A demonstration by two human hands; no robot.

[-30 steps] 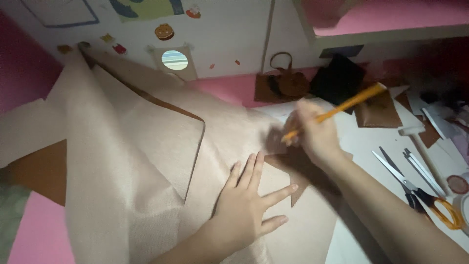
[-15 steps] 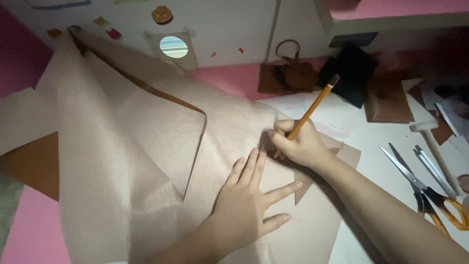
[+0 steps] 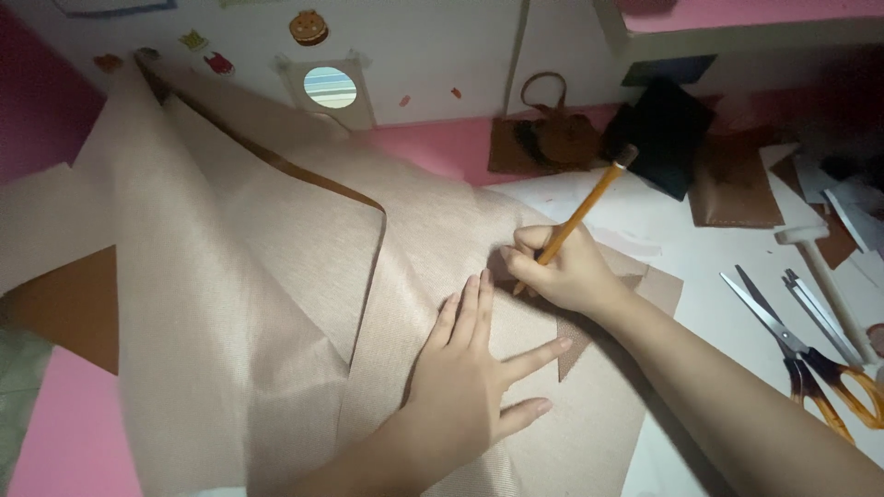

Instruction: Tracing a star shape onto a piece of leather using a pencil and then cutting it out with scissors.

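The large beige woven fabric sheet [image 3: 276, 304] covers the frame's left and centre. The left hand [image 3: 474, 368] presses flat on it, fingers spread; the right hand [image 3: 562, 271] pinches a yellow pencil [image 3: 580, 216], tip touching fabric.

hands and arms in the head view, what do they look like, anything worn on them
Both are bare: the left hand and right hand show no gloves, rings or bracelets, and no sleeves on either forearm as far as the picture shows. Fingernails are short and plain.

left hand [image 3: 470, 382] flat on beige fabric [image 3: 276, 304], right hand [image 3: 562, 271] gripping pencil [image 3: 582, 213] tip-down on fabric, scissors [image 3: 810, 354] on counter [image 3: 709, 294]
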